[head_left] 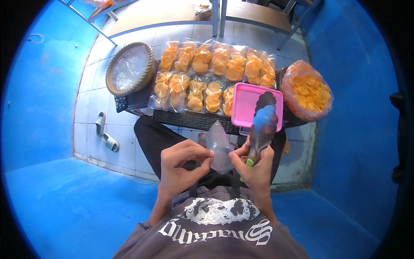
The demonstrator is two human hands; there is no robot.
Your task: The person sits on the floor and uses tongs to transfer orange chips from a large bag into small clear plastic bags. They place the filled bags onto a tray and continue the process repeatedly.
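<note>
My left hand [184, 166] pinches one edge of a clear plastic bag [220, 149] between thumb and fingertips, above my lap. My right hand [257, 169] has its thumb and finger at the bag's other edge. It also grips metal tongs [260, 140] with scalloped ends and a green handle, which point up and away from me. The bag looks empty, and its mouth is hard to make out. Beyond the tongs lies a pink tray [243, 97], partly hidden by their ends. Two rows of clear bags filled with round orange chips [195, 93] cover the table behind.
At the left stands a woven basket [113, 82] holding clear plastic bags. To the right sits a large plastic sack of loose orange chips [308, 93]. The dark woven table edge [185, 120] crosses before my knees. Slippers [110, 141] lie on the tiled floor; blue walls flank me.
</note>
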